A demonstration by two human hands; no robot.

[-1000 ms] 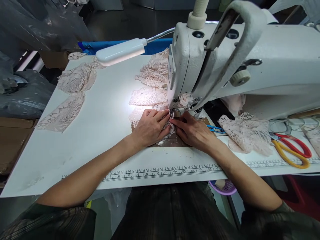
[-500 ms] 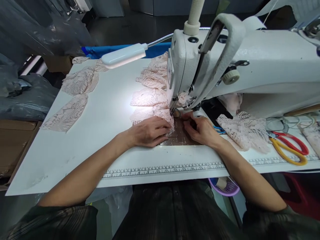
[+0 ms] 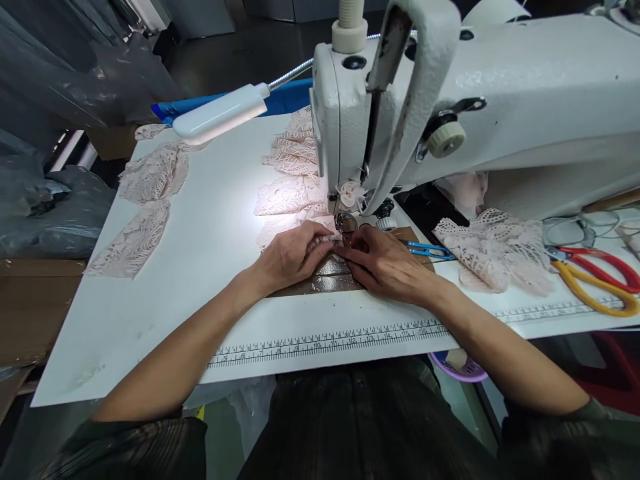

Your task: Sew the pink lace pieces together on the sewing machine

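Observation:
A pale pink lace piece (image 3: 287,196) lies under the white sewing machine (image 3: 345,120), beside its presser foot. My left hand (image 3: 295,257) is closed, pinching the near edge of this lace between thumb and fingers. From the other side, my right hand (image 3: 387,267) reaches in just in front of the needle area. Its fingers are closed at the same lace edge, with the fingertips meeting those of my left hand. The exact grip of the right fingertips is partly hidden. Beneath both hands lies a brown taped plate (image 3: 327,283).
Blue thread snips (image 3: 430,250) lie right of my right hand. Farther right are a lace bundle (image 3: 495,250) and scissors (image 3: 595,277) with red and yellow handles. A lamp (image 3: 223,115) hangs over the white table (image 3: 210,267). More lace (image 3: 133,237) lies at left.
My left hand has gone from lying over the lace to pinching its edge. My right hand has moved left to meet it. The view has shifted, and the blue snips show more.

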